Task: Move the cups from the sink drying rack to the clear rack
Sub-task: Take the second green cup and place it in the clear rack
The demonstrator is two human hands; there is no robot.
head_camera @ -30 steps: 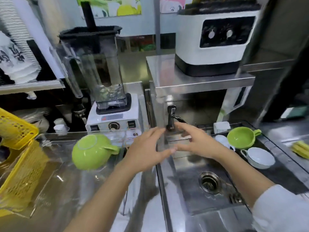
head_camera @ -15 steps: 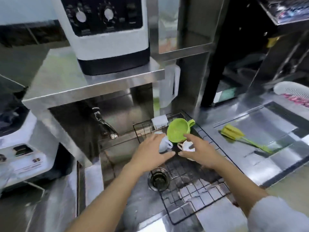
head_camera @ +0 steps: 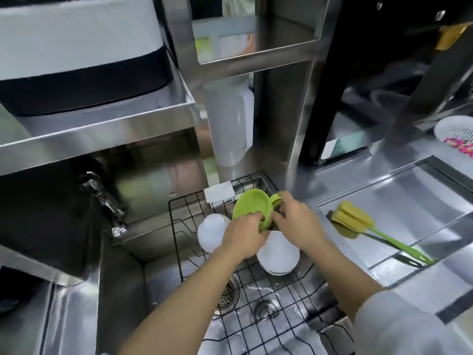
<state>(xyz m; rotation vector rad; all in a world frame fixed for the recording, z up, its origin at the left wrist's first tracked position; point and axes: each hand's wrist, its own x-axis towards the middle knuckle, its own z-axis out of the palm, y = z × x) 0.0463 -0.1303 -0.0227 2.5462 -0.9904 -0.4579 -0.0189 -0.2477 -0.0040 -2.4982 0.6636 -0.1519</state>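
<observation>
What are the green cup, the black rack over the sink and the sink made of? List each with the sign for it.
Green cup: probably glazed ceramic or glossy plastic; smooth, opaque, with soft highlights, so the look leaves it open.
Black rack: thin wire grid, seemingly coated metal; matte black, uniform rods.
Sink: stainless steel, brushed; grey, mirror-like streaked reflections.

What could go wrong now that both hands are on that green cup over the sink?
The green cup is tilted, pinched by the left hand and right hand; if wet, it might slip onto the wire rack. Two white cups sit right below the hands, so a wrist could knock one while lifting. The faucet juts out to the left, and the cup may clip it when carried that way.
</observation>
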